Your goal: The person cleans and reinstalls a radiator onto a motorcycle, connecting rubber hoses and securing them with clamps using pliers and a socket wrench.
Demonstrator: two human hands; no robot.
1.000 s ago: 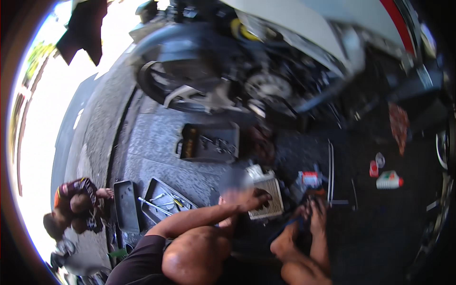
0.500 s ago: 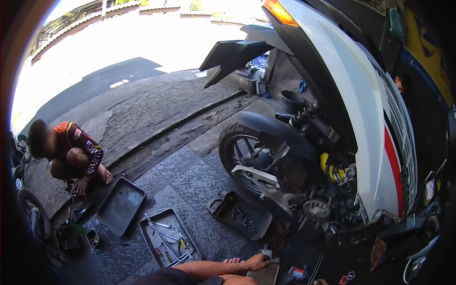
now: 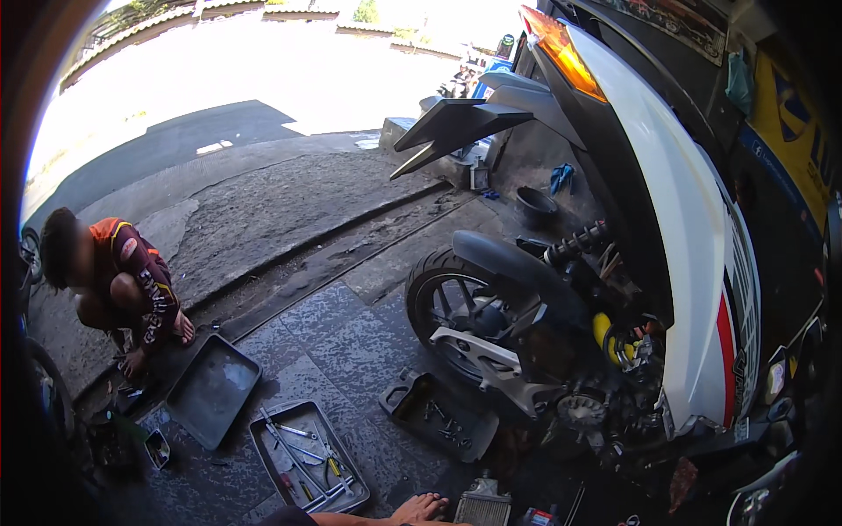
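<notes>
Neither of my hands shows. At the bottom edge is my bare foot, its toes beside a small finned metal radiator. A strip of bare skin runs along the lower edge left of the foot; I cannot tell if it is arm or leg. A small red and white package lies right of the radiator. Up ahead, a grey tray holds wrenches, screwdrivers and a long-handled tool. A black pan with several bolts sits under the partly dismantled scooter, whose rear wheel and engine parts are exposed.
A person squats at the left, one hand low near small parts. Between us lies an empty dark tray. A black bowl stands behind the scooter's wheel. A kerb edge crosses the floor toward the bright street.
My left hand, earlier on the radiator, has left the view, uncovering it. The fingertip near the bottom right is gone too. The view has shifted; the squatting person stays in place.
</notes>
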